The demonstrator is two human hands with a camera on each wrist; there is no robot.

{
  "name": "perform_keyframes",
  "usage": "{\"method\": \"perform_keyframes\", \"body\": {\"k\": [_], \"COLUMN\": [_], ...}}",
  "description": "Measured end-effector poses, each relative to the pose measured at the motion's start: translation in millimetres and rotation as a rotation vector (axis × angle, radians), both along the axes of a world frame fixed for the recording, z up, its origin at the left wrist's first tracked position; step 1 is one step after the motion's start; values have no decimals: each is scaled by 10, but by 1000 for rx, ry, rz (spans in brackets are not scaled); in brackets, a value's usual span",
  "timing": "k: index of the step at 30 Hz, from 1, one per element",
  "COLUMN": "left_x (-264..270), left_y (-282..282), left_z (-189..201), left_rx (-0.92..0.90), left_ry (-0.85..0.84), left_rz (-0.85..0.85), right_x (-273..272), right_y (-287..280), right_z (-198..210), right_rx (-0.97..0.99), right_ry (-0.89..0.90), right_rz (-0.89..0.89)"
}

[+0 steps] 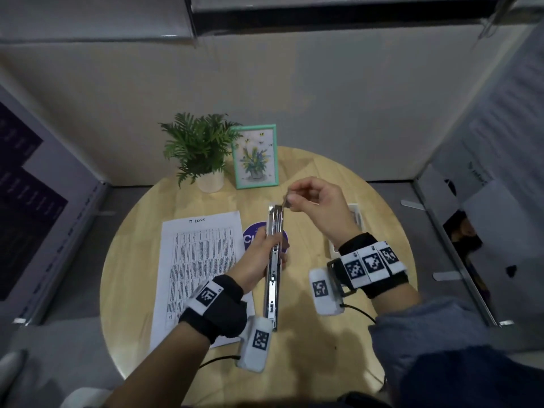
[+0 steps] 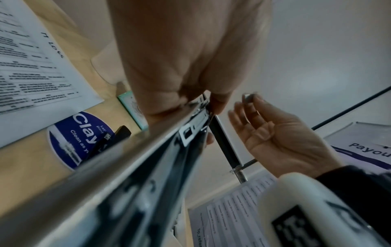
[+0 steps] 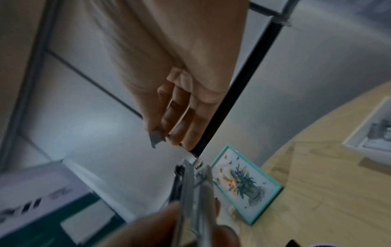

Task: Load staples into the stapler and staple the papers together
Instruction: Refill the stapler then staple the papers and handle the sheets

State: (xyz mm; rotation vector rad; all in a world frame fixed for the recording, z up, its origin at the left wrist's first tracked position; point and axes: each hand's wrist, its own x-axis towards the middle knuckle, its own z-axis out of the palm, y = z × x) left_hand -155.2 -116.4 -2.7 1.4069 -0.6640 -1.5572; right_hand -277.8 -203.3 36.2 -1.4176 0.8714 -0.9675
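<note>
black wrist straps [image 1: 226, 301] | white tag-marked camera pods [image 1: 325, 290] | black cables [image 1: 357, 312] | grey-blue sleeve [image 1: 441, 325]

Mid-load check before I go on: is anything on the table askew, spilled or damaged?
Nothing stands out. The left hand holds the opened stapler above the table, and the right hand pinches a staple strip at its far end. The papers lie flat, and the picture frame and plant stand upright.
</note>
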Motion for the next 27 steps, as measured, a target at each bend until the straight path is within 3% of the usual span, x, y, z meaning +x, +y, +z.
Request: {"method": "perform_keyframes", "body": {"k": [4,13,27], "left_x": [-36,-82,-92], "left_y": [61,119,119], "left_z": [40,92,39], "left_rx": [-35,-53,-69], "left_ry": [-45,-61,-60], "left_rz": [-39,-70,-59], "right_x": [40,22,57], "right_y": [85,176,207], "right_z": [-58,-49,-217], "right_rx": [-57,-20,-283], "right_ry": [77,62,196], "right_rz": [-8,-29,-107]}}
